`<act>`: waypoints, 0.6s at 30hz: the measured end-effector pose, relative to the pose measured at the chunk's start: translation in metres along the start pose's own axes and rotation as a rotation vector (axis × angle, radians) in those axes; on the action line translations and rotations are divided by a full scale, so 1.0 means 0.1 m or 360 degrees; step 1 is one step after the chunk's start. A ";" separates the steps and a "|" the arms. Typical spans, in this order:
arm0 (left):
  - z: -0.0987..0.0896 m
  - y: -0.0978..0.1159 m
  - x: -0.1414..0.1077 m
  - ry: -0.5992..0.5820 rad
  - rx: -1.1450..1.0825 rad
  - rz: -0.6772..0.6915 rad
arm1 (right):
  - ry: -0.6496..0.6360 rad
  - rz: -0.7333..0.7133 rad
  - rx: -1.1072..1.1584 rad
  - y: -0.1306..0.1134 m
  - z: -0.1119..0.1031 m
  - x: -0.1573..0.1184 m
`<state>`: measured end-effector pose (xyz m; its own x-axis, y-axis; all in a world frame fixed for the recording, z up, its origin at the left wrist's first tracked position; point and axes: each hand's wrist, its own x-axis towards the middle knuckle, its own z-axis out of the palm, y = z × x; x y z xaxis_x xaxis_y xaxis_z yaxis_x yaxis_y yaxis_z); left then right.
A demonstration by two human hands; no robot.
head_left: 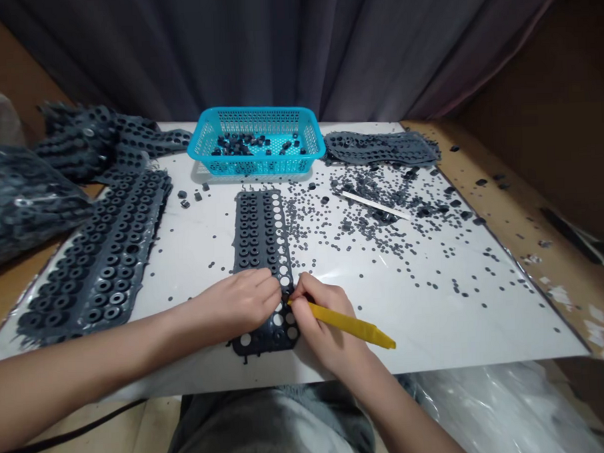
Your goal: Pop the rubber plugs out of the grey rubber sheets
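Note:
A dark rubber sheet point(262, 221) with rows of ring-shaped parts lies in front of me, and along its right column the holes show white. My left hand point(250, 297) is closed over the sheet's lower part; its fingertips are hidden, so what they hold does not show. At the sheet's right edge my right hand point(329, 319) grips a yellow pen-like tool point(354, 326), its tip meeting the sheet near the left fingers. Small dark discs point(377, 230) are scattered to the right of the sheet.
A turquoise basket point(257, 167) with dark pieces stands at the back. More ringed sheets point(98, 255) lie at left beside a filled plastic bag point(23, 198). Another sheet point(383, 148) is at back right, near a white stick point(376, 205). Dark bits and paper scraps point(597, 327) lie on the right.

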<state>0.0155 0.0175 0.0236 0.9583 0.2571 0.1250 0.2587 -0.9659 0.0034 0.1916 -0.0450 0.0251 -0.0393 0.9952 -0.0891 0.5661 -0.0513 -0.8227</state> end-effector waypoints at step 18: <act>0.05 -0.20 -0.09 0.0318 -0.0890 -0.0357 | -0.0022 0.0050 -0.0028 -0.02 0.00 0.00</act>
<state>0.0028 0.0346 0.0172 0.8330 0.4967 0.2436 0.2961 -0.7722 0.5621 0.1905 -0.0449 0.0272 -0.0326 0.9920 -0.1223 0.5816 -0.0807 -0.8094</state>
